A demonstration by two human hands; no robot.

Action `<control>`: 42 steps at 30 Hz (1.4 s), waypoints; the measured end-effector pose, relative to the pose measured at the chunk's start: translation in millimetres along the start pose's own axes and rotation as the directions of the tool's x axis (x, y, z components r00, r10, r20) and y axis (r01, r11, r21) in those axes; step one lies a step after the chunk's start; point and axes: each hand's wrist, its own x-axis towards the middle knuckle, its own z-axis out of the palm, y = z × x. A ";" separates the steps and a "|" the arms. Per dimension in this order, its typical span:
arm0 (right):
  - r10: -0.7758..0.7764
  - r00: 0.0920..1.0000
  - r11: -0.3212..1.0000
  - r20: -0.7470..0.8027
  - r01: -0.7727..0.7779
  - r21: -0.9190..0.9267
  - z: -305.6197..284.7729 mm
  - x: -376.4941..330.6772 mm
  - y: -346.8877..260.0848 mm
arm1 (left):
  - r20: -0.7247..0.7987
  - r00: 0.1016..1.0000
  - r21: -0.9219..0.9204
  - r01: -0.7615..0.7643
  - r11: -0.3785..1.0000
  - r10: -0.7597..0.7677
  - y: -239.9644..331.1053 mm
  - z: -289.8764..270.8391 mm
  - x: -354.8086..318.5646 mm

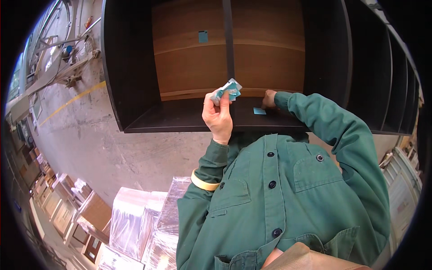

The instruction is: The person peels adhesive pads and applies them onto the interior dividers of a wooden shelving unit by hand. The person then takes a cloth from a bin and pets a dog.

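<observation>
My left hand [218,118] is raised before the cabinet's middle divider. Its thumb and fingers pinch a crumpled bunch of light-blue and white paper labels [230,91]. My right hand [269,99] reaches into the right-hand compartment of the dark cabinet [180,118], low by the brown back panel [270,67]. The right fingers look curled in; what they hold, if anything, is hidden. Just left of that hand a small blue label [259,111] lies on the dark bottom board. A second blue label [203,36] sits on the back panel of the left compartment.
A yellow tape roll [203,181] rings my left forearm. Plastic-wrapped packages [135,216] stand at lower left, beside cardboard boxes [95,210]. Metal machinery [58,72] and a yellow floor line [74,101] lie at far left. More dark shelving [369,81] extends right.
</observation>
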 end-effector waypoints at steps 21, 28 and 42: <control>0.141 0.982 0.961 -0.127 -0.105 0.255 18.4 14.3 20.1 | 0.152 0.983 -0.043 0.115 0.992 -0.108 -14.1 -8.2 9.9; 0.144 0.988 0.987 -0.059 -0.147 -0.060 7.2 -3.0 -4.8 | 0.140 0.984 -0.012 0.116 0.993 -0.113 -15.5 -7.9 8.6; 0.017 0.953 0.852 -0.302 0.144 0.503 31.7 0.4 27.8 | 0.112 0.988 0.001 0.103 0.995 -0.103 -16.5 -7.4 7.2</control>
